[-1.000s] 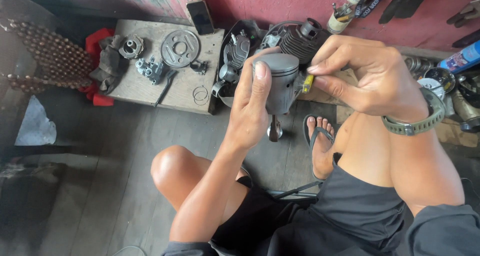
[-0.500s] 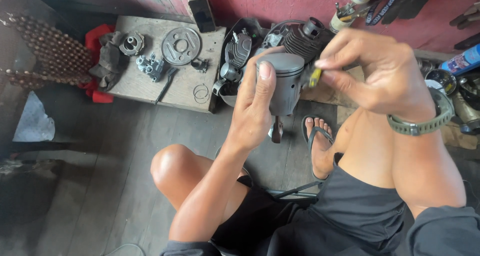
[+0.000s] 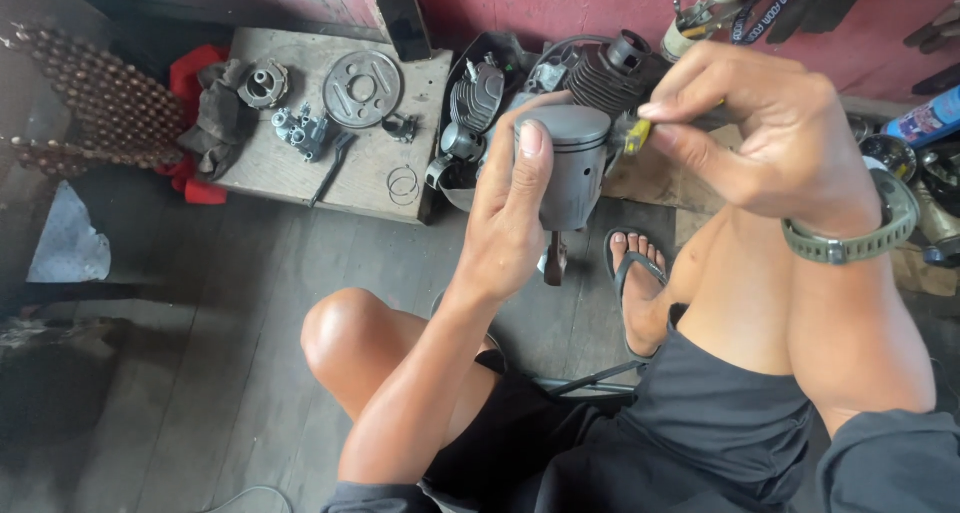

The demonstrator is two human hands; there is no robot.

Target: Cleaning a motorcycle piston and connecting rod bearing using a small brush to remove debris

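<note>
— Gripping anything, that left hand (image 3: 505, 218)?

— It is wrapping around a grey piston (image 3: 573, 163), thumb lying up the near side, fingers curling behind. The piston is standing upright in mid-air above the floor, crown on top, and its rod (image 3: 553, 258) is hanging out below the palm.

— And the right hand (image 3: 770, 138)?

— It is hovering just beside the piston's upper right edge, thumb and forefinger pinching a small yellow-handled tool (image 3: 636, 135). The other fingers are arching loosely above. I cannot tell whether the tool's tip is touching the piston. A green watch (image 3: 860, 238) is sitting on that wrist.

— What is lying around?

— Behind the piston, a finned cylinder (image 3: 600, 78) and more engine parts are crowding against the red wall. To the left, a wooden board (image 3: 370, 178) is carrying a round clutch plate (image 3: 362, 89), a small carburettor (image 3: 300, 130), two thin rings (image 3: 402, 183) and a dark rag (image 3: 212, 113). A phone (image 3: 405, 25) is leaning at the board's far edge.

— And the person?

— Sitting low, bare knee (image 3: 345, 333) raised, one foot in a sandal (image 3: 632, 278) resting under the piston.
</note>
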